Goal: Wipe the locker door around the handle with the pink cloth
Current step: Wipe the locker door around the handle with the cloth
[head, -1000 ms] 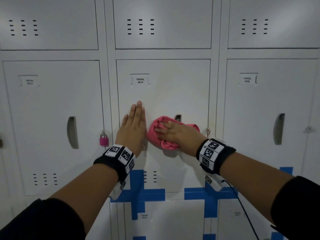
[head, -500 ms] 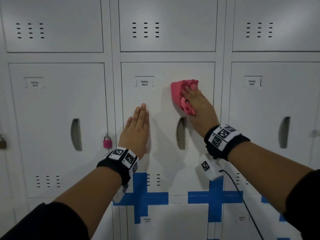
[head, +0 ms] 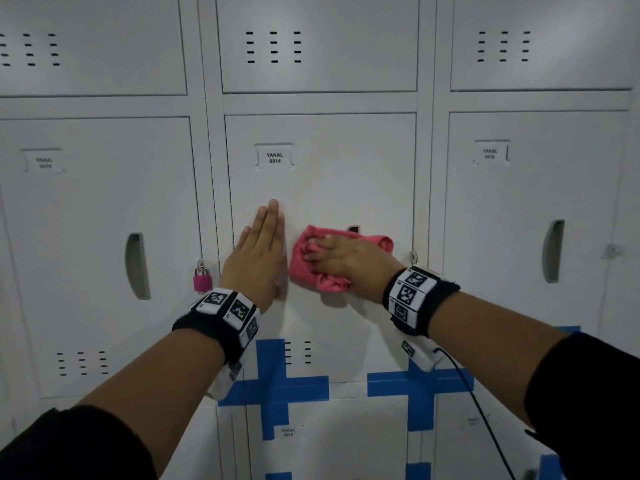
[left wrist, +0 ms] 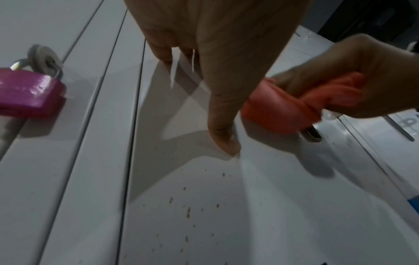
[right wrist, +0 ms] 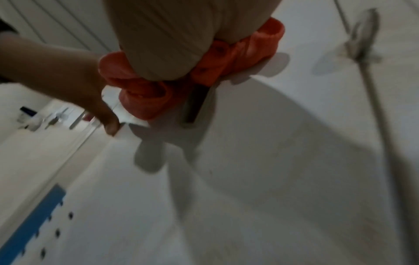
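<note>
A: Where's the pink cloth [head: 313,261] rn?

B: Bunched under the right hand [head: 346,263], pressed on the locker door [head: 329,188] right over the handle [head: 353,229]. Only the top tip of the slot shows in the head view; the right wrist cam shows its lower end poking out below the wad.

A: Fingers?

B: Right fingers [head: 313,254] lie roughly flat over the cloth, pushing it into the door. Whether the thumb pinches a fold underneath, can't tell. Left hand [head: 258,254] is flat on the door just beside the cloth, fingers straight and pressed together, holding nothing.

A: So how to do this pass well?

B: Imo: keep the palm flat, even pressure, and work round the slot's edge, not just across it. The wad is thick, so a fold could snag in the recess; flatten it a bit first.

A: Anything missed?

B: Left wrist cam shows brown specks [left wrist: 188,213] on the door below the left hand, near its wrist end. Prob worth widening the strokes that way, w/ the left hand staying as a brace.

A: The pink padlock [head: 202,280]?

B: On the neighbouring door, well clear. Ignore it.
</note>
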A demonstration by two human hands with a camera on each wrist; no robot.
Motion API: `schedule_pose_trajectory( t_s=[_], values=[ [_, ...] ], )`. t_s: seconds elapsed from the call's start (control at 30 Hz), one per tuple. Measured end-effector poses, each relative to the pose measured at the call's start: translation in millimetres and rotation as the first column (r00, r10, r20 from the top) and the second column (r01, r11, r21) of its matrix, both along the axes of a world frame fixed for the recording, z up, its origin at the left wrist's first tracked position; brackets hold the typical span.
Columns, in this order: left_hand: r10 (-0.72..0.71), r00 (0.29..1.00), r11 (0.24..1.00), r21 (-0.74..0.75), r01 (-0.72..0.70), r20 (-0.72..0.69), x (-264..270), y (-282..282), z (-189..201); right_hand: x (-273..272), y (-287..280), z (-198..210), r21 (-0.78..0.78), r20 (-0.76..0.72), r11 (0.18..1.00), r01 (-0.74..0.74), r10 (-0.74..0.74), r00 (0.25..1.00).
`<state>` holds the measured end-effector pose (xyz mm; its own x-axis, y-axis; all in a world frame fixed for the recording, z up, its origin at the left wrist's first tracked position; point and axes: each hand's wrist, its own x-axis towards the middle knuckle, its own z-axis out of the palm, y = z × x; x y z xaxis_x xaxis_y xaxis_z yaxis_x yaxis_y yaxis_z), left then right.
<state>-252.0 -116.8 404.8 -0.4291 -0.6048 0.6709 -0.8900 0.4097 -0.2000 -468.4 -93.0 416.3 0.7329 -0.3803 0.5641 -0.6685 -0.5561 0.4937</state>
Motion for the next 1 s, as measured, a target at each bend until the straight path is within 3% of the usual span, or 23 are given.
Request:
schedule_pose_trajectory(
  t_s=[0.17, 0.3, 0.37, 0.47, 0.57, 0.63, 0.7, 0.87, 1.0],
  values=[
    [0.012, 1.000, 1.000, 0.019, -0.012, 0.020, -0.5, 2.3, 0.6, -30.5, 7.5, -24.7, 0.085, -0.137, 0.996, 0.006, 0.006, 0.991],
    [0.033, 0.999, 0.999, 0.002, -0.033, 0.023, -0.6, 1.8, -0.1, -49.3, 11.4, -26.3, 0.049, -0.207, 0.999, -0.004, 0.014, 0.978],
    [0.028, 1.000, 0.999, 0.014, -0.029, 0.013, -1.0, 2.4, 0.2, -51.1, 13.5, -18.9, -0.012, -0.090, 0.999, -0.045, 0.044, 0.995],
    [0.022, 1.000, 1.000, 0.022, -0.022, 0.007, -2.0, 2.9, 0.5, -44.9, 15.2, 10.0, -0.191, 0.295, 0.978, -0.078, 0.133, 0.946],
    [0.029, 0.999, 0.999, 0.015, -0.030, 0.019, -2.4, 2.2, -0.2, -37.4, 10.4, 31.6, -0.161, 0.527, 0.977, 0.140, -0.035, 0.849],
    [0.031, 0.999, 0.999, 0.017, -0.032, 0.016, -2.3, 1.9, -0.4, -31.3, 4.9, 26.9, -0.050, 0.514, 0.968, 0.247, -0.188, 0.837],
    [0.032, 0.999, 0.999, 0.017, -0.033, 0.019, -2.1, 1.5, -0.1, -26.0, 0.0, 11.2, -0.025, 0.484, 0.963, 0.270, -0.224, 0.846],
    [0.024, 1.000, 1.000, 0.003, -0.024, 0.014, -1.6, 0.5, -0.6, -24.0, -1.3, -20.9, -0.084, 0.351, 0.993, 0.083, -0.049, 0.935],
    [0.032, 0.999, 0.999, 0.000, -0.032, 0.019, -1.4, 0.2, -1.1, -30.5, 5.5, -42.1, -0.010, 0.179, 1.000, 0.018, -0.016, 0.984]
  ],
)
